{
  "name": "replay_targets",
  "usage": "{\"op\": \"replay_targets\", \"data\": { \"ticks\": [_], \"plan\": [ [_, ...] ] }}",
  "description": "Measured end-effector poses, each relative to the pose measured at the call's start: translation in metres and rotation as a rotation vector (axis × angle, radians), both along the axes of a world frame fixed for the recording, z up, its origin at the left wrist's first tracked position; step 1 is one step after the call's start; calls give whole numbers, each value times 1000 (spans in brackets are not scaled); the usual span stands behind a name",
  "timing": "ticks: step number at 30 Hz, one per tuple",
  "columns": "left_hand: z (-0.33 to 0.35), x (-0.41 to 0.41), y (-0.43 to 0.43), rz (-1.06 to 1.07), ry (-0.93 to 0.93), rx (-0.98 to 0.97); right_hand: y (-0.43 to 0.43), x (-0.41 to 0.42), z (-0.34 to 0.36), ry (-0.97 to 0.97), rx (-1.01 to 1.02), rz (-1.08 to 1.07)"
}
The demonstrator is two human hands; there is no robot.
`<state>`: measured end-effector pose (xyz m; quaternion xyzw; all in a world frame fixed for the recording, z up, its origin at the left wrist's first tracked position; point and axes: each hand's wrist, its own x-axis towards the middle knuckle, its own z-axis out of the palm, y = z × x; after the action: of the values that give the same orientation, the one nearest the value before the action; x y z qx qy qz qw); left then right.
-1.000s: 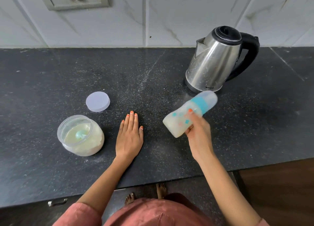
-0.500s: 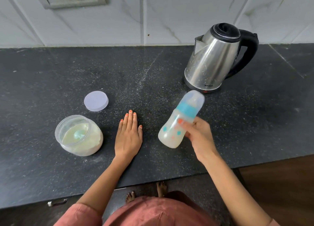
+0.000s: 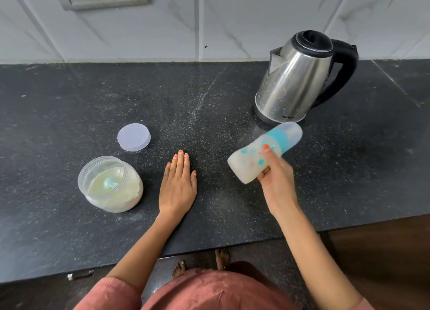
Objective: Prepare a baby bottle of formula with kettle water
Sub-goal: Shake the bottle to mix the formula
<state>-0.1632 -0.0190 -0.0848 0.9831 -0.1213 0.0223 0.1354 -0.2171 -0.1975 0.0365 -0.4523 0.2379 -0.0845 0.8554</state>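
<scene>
Head view: we gripped the baby bottle (image 3: 246, 162) in our right hand (image 3: 277, 180), tilted with its cap toward the kettle (image 3: 293, 84). Our left hand (image 3: 178, 186) lay flat on the bench (image 3: 58, 105), fingers straight, beside the open formula jar (image 3: 111, 186).

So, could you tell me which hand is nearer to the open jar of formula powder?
Left. The left hand lies flat on the counter just right of the jar; the right hand holds the baby bottle farther right.
</scene>
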Motion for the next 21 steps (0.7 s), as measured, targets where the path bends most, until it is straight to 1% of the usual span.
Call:
{"op": "replay_targets", "data": {
  "ticks": [3, 4, 5, 6, 8, 9, 10, 11, 13, 14, 15, 16, 18, 19, 20, 21],
  "plan": [
    [0, 0, 0, 2, -3, -11, 9, -15, -3, 51, -279, 307],
    [0, 0, 0, 3, 1, -13, 8, -17, -2, 51, -316, 343],
    [0, 0, 0, 3, 4, -15, 5, -15, -2, 36, -308, 317],
    [0, 0, 0, 2, 3, -18, 2, -12, 0, 20, -240, 238],
    [0, 0, 0, 3, -3, -17, -2, -2, 1, -3, -22, 6],
    [0, 0, 0, 3, -5, -15, -2, 0, -1, -9, 22, -64],
    [-1, 0, 0, 1, -4, -12, 1, 0, -1, 4, 6, -60],
    [0, 0, 0, -1, -3, -9, 4, -3, -2, 26, -71, 8],
    [0, 0, 1, -1, 0, -7, 9, -13, -4, 71, -280, 214],
    [0, 0, 1, 0, 2, -8, 8, -16, -4, 77, -334, 268],
    [0, 0, 1, 1, 2, -9, 5, -15, -4, 68, -337, 262],
    [0, -1, 1, 2, 1, -10, 2, -13, -3, 54, -281, 207],
    [0, -1, 0, 1, 1, -11, -3, -3, 0, 10, -37, 1],
    [0, -1, 0, 1, 2, -12, -3, 1, -1, -18, 47, -74],
    [0, -1, 0, 1, 3, -11, -1, 1, -2, -23, 70, -86],
    [0, -1, 0, 0, 4, -11, 3, -1, -3, -6, 31, -31]
  ]
}}
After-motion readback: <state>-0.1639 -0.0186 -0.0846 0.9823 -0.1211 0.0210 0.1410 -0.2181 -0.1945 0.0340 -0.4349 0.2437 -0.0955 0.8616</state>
